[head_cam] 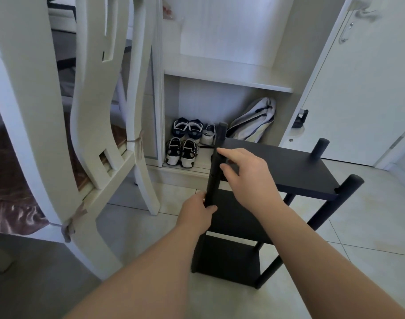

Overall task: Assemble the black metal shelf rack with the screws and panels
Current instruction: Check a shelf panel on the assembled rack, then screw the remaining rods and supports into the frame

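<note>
A black shelf rack [296,171] stands upright on the tiled floor with three panels stacked between round black posts. Its top panel shows three post ends sticking up around it. My left hand [198,211] grips the near-left post [216,162] just below the top panel. My right hand [247,171] is higher on the same post, fingertips touching it at the panel's left edge. The lowest panel [229,259] sits near the floor. No screws are visible.
A white chair [100,139] with a tied cushion stands close on the left. Behind the rack is an open white cabinet [226,77] holding several shoes [187,143] and a folded bag [254,120]. A white door [367,84] is at right.
</note>
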